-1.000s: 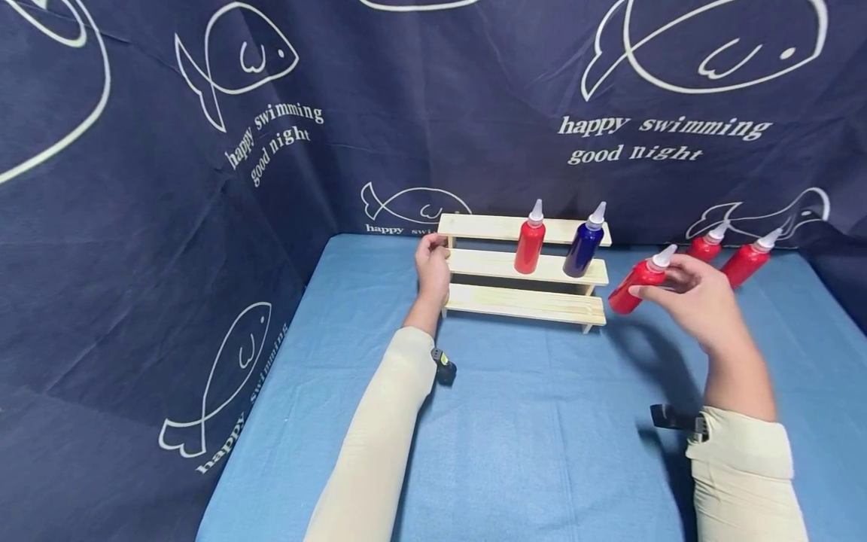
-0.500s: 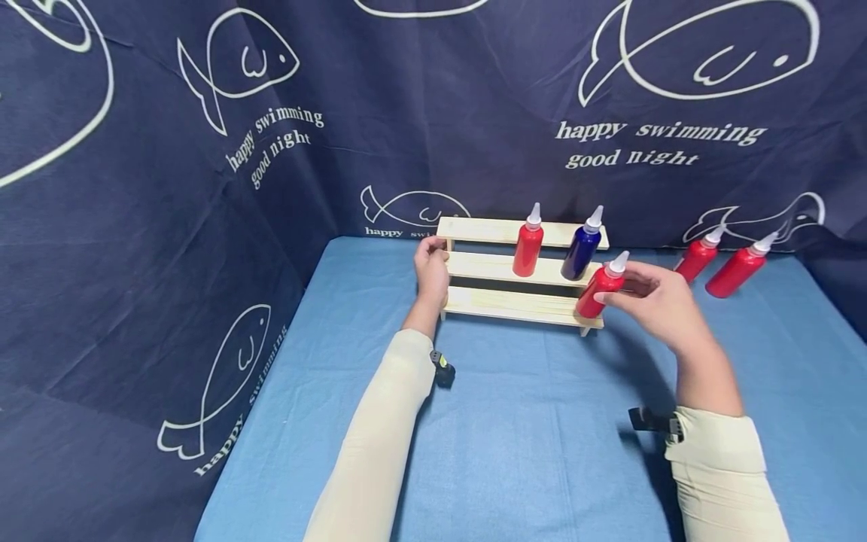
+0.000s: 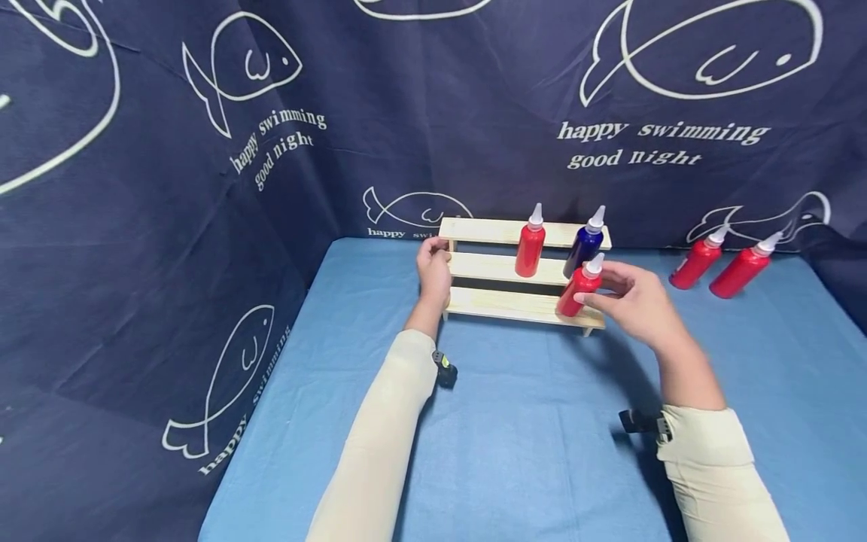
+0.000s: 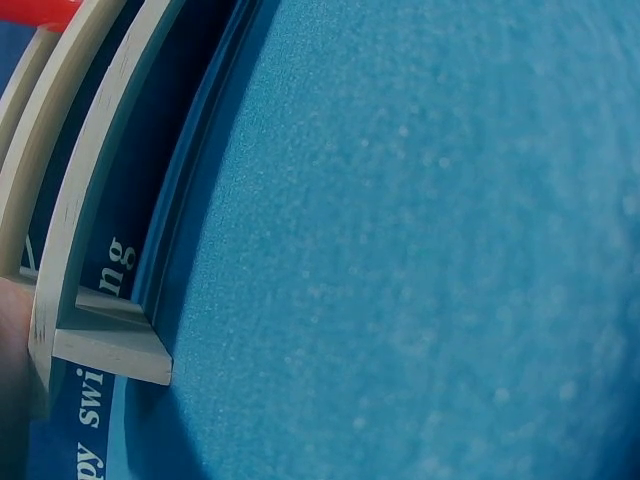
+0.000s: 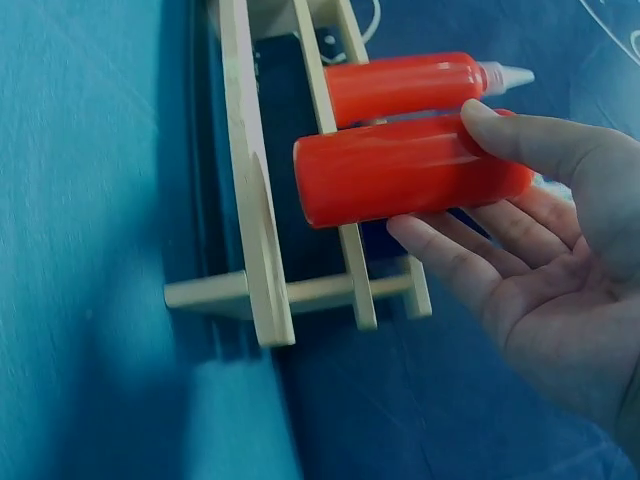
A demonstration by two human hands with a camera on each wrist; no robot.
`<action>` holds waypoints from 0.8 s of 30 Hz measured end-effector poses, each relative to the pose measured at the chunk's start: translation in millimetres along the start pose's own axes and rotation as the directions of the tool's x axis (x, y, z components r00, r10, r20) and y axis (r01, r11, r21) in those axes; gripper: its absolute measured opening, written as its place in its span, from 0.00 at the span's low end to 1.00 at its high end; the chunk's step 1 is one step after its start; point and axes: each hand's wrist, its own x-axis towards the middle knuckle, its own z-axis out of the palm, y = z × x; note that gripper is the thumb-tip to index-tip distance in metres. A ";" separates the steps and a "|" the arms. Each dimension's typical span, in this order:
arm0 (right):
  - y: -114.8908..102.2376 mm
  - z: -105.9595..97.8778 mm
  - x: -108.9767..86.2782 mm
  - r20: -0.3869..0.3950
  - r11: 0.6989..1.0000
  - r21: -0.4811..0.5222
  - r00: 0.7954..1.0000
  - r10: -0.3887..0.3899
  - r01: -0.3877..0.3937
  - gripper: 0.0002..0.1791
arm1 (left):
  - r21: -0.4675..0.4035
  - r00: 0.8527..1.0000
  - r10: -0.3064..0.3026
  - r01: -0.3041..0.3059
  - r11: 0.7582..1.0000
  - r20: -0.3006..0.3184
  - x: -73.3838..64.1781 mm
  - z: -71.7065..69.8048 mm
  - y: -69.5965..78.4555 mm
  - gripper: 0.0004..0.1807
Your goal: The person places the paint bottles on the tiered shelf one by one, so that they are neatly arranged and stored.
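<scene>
A three-tier wooden display rack (image 3: 501, 302) stands at the back of the blue cloth. My left hand (image 3: 433, 269) grips its left end, fingers bent around behind the upright. With thumb and fingers my right hand (image 3: 637, 301) pinches a red squeeze bottle (image 3: 576, 295) with a white nozzle, tilted slightly over the right part of the lowest tier. The right wrist view shows a gap between the held bottle's base (image 5: 310, 185) and the lowest board (image 5: 255, 200). On the middle tier stand another red bottle (image 3: 530, 248) and a dark blue bottle (image 3: 586, 245), partly hidden by the held one.
Two more red bottles, one (image 3: 695, 263) beside the other (image 3: 740, 272), stand on the cloth at the back right. Navy fabric (image 3: 433, 98) with white fish drawings hangs behind and along the left. Blue cloth (image 3: 515, 436) covers the table in front of the rack.
My right hand has carried the red bottle leftward from beside the rack to over its lowest tier. The left hand and the rack have stayed in place.
</scene>
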 end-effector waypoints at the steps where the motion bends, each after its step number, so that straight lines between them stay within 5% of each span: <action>1: -1.8 2.9 1.6 0.001 1.000 0.023 1.000 -0.021 0.021 0.33 | -0.005 1.000 0.005 -0.005 1.000 -0.006 1.1 -0.3 0.5 0.14; 10: -12.8 32.8 3.8 -0.040 0.959 0.197 0.979 -0.199 0.203 0.28 | -0.027 1.000 -0.007 0.007 1.000 0.006 2.0 -0.9 -1.9 0.16; 20: -27.8 61.3 9.6 -0.080 0.878 0.373 0.954 -0.290 0.299 0.26 | -0.062 1.000 0.007 -0.007 0.998 0.012 1.0 -0.7 -1.6 0.18; 24: -36.1 71.1 9.9 -0.076 0.876 0.377 0.953 -0.292 0.299 0.26 | -0.064 1.000 0.002 -0.001 0.998 0.017 1.1 0.4 -1.4 0.18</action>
